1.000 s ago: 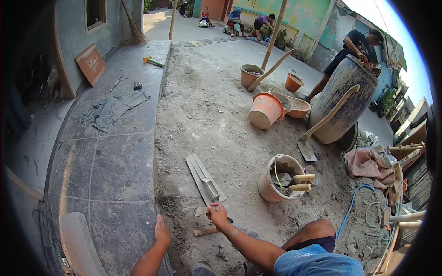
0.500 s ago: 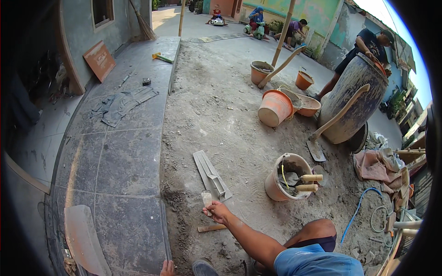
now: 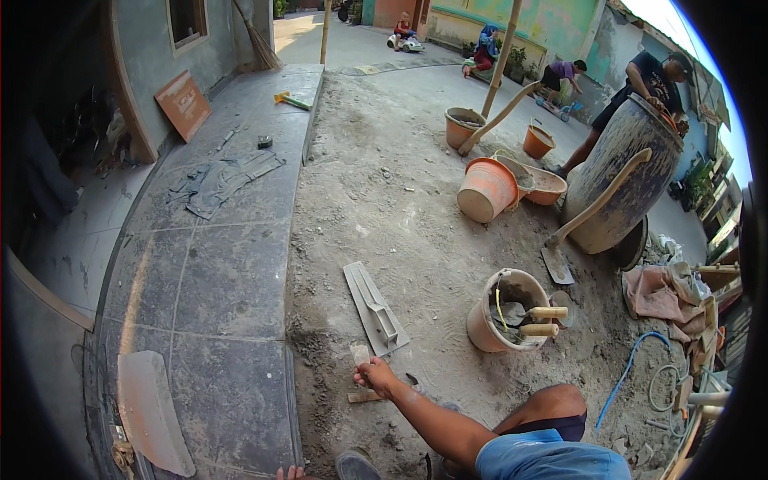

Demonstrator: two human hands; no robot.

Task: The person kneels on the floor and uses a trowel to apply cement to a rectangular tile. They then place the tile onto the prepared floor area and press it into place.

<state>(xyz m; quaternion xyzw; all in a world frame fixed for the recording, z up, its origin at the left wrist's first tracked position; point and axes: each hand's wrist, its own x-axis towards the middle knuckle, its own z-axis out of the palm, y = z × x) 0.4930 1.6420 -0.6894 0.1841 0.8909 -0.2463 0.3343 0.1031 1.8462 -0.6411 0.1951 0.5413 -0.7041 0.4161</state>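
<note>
My right hand is closed on a small pale flat piece, held nearly upright just below a grey float with a raised handle lying on the sandy ground. A short wooden strip lies under my right forearm. Only the fingertips of my left hand show at the bottom edge, apart, on the tiled step's edge. A pale bucket with wooden-handled tools inside stands to my right.
Tiled step runs along the left, holding a slab, cloth and tape measure. Orange buckets, a hoe and a drum stand right; a person works there. Several people sit behind. A hose lies right.
My left hand has moved down, mostly out of view. My right hand has tipped the pale piece up to nearly upright. The people behind have shifted, and the view has turned slightly.
</note>
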